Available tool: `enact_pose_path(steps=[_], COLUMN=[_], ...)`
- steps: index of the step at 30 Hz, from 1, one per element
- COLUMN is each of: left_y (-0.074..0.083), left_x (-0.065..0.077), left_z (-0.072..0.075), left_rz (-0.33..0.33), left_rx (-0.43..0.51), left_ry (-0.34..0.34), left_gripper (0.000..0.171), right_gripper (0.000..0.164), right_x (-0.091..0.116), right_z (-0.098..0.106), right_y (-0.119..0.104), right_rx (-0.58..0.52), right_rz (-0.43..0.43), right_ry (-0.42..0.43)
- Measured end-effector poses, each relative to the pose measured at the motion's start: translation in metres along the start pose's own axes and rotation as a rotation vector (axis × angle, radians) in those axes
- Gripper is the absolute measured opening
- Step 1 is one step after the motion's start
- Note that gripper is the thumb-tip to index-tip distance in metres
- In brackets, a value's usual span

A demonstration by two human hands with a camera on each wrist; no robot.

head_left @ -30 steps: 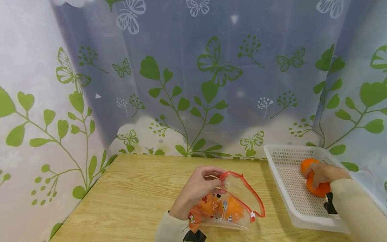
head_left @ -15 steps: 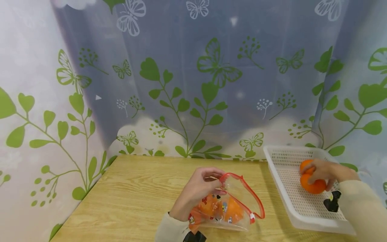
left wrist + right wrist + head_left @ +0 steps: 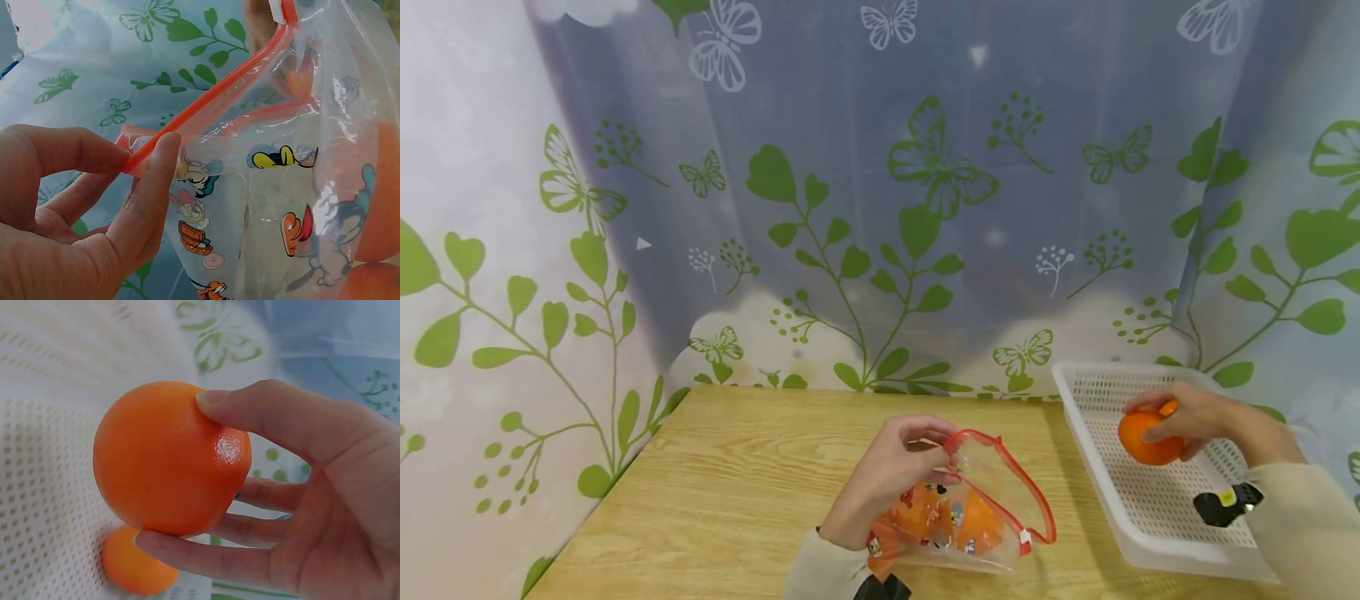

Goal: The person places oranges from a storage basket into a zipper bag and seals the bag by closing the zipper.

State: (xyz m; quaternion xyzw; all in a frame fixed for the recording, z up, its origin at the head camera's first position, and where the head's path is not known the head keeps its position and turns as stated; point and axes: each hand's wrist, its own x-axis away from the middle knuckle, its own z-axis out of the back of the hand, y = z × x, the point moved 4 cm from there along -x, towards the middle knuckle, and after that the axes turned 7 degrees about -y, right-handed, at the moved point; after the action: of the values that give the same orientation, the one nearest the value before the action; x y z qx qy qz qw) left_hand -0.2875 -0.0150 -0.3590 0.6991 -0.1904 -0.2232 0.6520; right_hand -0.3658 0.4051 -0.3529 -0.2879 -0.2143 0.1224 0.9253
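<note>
My left hand (image 3: 891,471) pinches the red zip edge (image 3: 181,119) of a clear, cartoon-printed zip bag (image 3: 209,244) between thumb and fingers. The bag's mouth gapes toward the right, and orange fruits (image 3: 977,521) show through its plastic. Over the white basket (image 3: 1108,504), my right hand (image 3: 1206,417) grips an orange (image 3: 165,462), thumb on one side and fingers on the other. A second orange (image 3: 139,562) lies in the basket below the held one, mostly covered by the hand in the head view.
The perforated basket stands at the right of the wooden table (image 3: 715,492), its near left corner close to the bag. A patterned curtain (image 3: 850,250) rises behind the table's back edge. A small white slider (image 3: 1026,537) sits on the bag's zip.
My right hand has moved up and left within the basket, bringing the orange with it away from the other one. The left hand and bag have stayed in place.
</note>
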Motion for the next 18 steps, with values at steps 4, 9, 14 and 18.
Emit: enact_pose_path(steps=[4,9,14,18], left_y=[0.0,-0.001,-0.001,0.0], left_x=[0.0,-0.001,-0.001,-0.001], left_z=[0.0,-0.001,-0.002,-0.002], left_rz=[0.0,0.005,0.006,-0.004], left_rx=[-0.011,-0.02,-0.014,-0.008], left_ry=[0.003,0.005,-0.002,-0.003], left_gripper=[0.024,0.025,0.025,0.024], right_gripper=[0.053,0.048,0.044,0.042], right_x=[0.007,0.016,0.023,0.027], right_z=[-0.006,-0.016,-0.023,-0.029], right_y=[-0.01,-0.021,-0.028,-0.038], right_rx=[-0.006,0.01,0.024,0.066], right_rz=[0.079,0.196,0.272,0.329], right_ry=[0.037,0.056,0.091,0.168])
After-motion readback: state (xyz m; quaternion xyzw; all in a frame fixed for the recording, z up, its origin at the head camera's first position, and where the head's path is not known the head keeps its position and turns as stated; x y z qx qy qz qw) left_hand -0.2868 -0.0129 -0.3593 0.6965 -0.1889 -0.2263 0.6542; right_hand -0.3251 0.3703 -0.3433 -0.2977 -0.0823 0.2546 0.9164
